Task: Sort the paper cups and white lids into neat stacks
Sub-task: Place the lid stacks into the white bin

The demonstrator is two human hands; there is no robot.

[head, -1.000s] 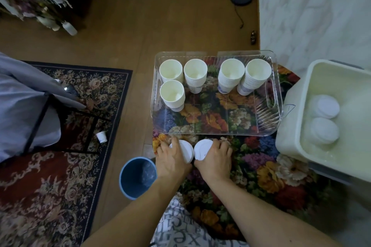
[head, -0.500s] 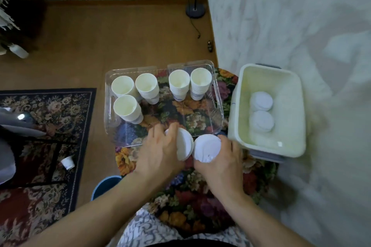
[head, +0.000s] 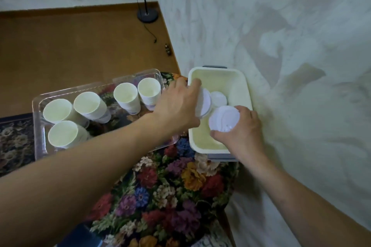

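— Lids first: where do we have them?

— Over the cream bin (head: 246, 86). Our left hand (head: 178, 106) curls its fingers around one stack of white lids (head: 205, 103), tilted on edge just inside the bin's left wall. Our right hand (head: 244, 126) grips a second lid stack (head: 223, 119), top face up, above the bin's near half. Thumb and fingers wrap its rim.

— Anything already lying in the bin?

— One more lid pile (head: 218, 98) sits on the bin's floor, just beyond the two we hold.

— And the paper cups?

— Left of the bin, standing in the clear tray (head: 38, 130). We count five cup stacks there: two (head: 125, 94) (head: 149, 89) nearest the bin, three (head: 87, 103) (head: 58, 110) (head: 63, 133) farther from it, all mouths up and leaning a little.

— What do bin and tray rest on?

— A floral cloth (head: 160, 186), which spreads out from the bin's near side toward us. Beyond the bin, a black lamp base (head: 147, 15) stands on the brown floor by the wall.
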